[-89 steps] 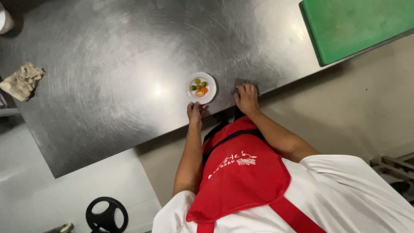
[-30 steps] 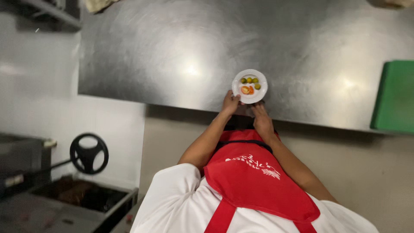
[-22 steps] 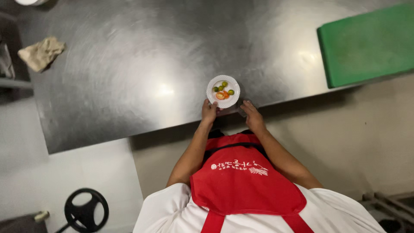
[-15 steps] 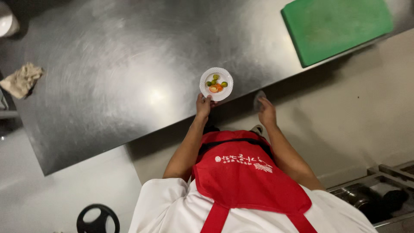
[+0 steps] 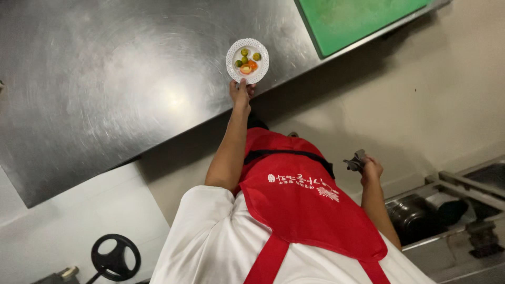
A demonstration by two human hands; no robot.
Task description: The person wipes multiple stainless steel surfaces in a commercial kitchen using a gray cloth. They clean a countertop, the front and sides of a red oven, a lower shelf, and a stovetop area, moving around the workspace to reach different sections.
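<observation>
Small white plate [image 5: 247, 60] of loose vegetable pieces pinched at near rim by left hand [image 5: 241, 90] over steel bench [image 5: 115, 89]; light, tippable, best supported underneath; right hand [image 5: 371, 169] closed on dark object [image 5: 355, 160], away from plate.

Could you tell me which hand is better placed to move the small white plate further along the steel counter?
Probably the left hand: its fingers already touch the rim of the small white plate. The right hand is off the counter, holding a dark object.

Left hand [image 5: 241, 90] outstretched, right hand [image 5: 371, 169] fisted.
</observation>
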